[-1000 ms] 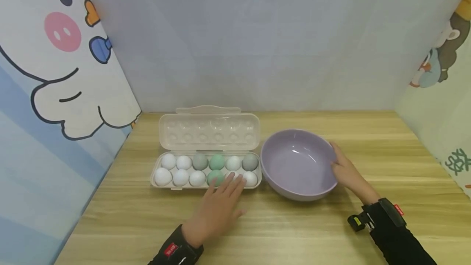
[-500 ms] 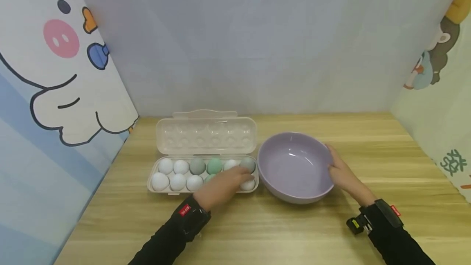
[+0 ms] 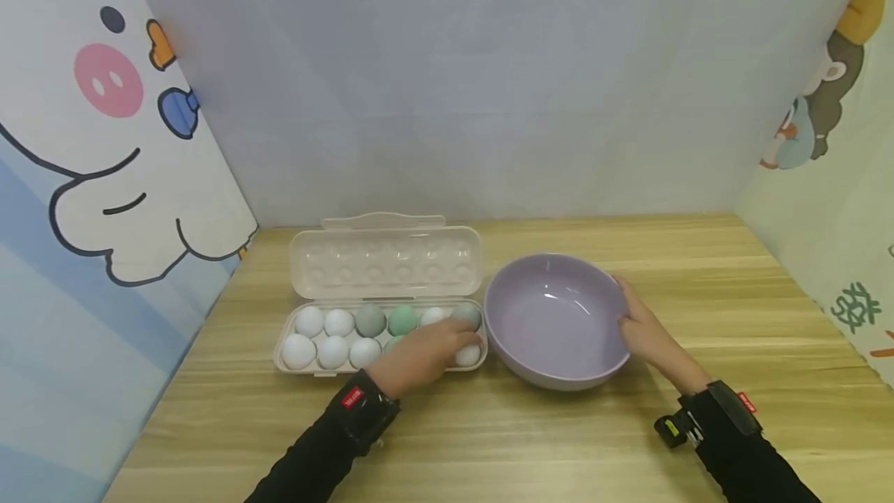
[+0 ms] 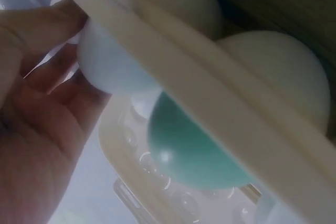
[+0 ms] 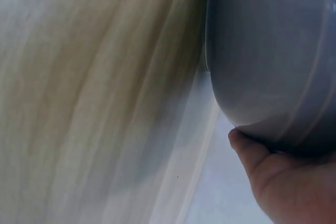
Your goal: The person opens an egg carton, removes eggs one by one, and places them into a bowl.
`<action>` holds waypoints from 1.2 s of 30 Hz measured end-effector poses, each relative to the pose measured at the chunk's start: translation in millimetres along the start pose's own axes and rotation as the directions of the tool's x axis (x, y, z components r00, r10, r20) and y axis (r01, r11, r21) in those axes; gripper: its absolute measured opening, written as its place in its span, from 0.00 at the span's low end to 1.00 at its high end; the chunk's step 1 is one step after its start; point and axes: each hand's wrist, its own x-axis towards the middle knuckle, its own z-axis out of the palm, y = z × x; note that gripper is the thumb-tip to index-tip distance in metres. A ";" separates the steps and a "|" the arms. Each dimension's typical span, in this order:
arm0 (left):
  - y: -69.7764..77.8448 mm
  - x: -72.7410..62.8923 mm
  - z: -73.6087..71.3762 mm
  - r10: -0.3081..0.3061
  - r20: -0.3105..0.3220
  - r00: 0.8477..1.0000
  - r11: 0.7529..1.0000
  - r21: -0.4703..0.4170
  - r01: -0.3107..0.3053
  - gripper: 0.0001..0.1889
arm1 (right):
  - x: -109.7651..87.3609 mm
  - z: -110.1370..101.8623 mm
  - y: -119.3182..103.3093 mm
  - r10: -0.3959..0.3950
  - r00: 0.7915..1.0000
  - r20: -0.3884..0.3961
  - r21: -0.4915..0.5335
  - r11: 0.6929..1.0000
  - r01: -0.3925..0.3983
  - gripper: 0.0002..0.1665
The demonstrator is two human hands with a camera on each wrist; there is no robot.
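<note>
The egg box stands with its clear lid flipped back, holding two rows of white, grey-green and green eggs. My left hand reaches over the front row, hiding part of it. In the left wrist view, thumb and fingers pinch a white egg beside a green egg, behind the box's rim. At the right end of the front row, another white egg shows past the fingertips. My right hand grips the right side of a lilac bowl, whose inside holds nothing.
The bowl stands close against the box's right end. Both are on a wood-grain table. A grey backdrop rises at the back, with printed cartoon sheets on either side.
My left hand has moved forward from in front of the box, its spread fingers closing on a white egg in the front row. The right hand keeps its grip on the bowl.
</note>
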 end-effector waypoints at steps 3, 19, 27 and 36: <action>-2.5 -1.4 -3.9 0.018 -0.044 0.999 1.000 -0.014 -0.019 0.20 | -0.7 -0.1 -0.7 -0.006 1.000 -0.003 0.004 1.000 0.006 0.39; -6.8 13.9 -22.0 0.150 -0.359 0.921 0.986 -0.012 -0.165 0.18 | -0.6 0.5 2.0 -0.002 1.000 -0.003 0.033 0.999 0.002 0.39; 2.6 36.6 -24.6 0.173 -0.359 0.917 0.985 0.042 -0.170 0.18 | -0.9 -4.1 3.1 -0.024 1.000 -0.019 0.028 0.999 0.024 0.40; 7.2 67.0 -20.3 0.149 -0.229 0.962 0.984 -0.064 -0.168 0.20 | -0.8 0.4 1.3 -0.011 1.000 -0.024 0.050 0.999 0.012 0.39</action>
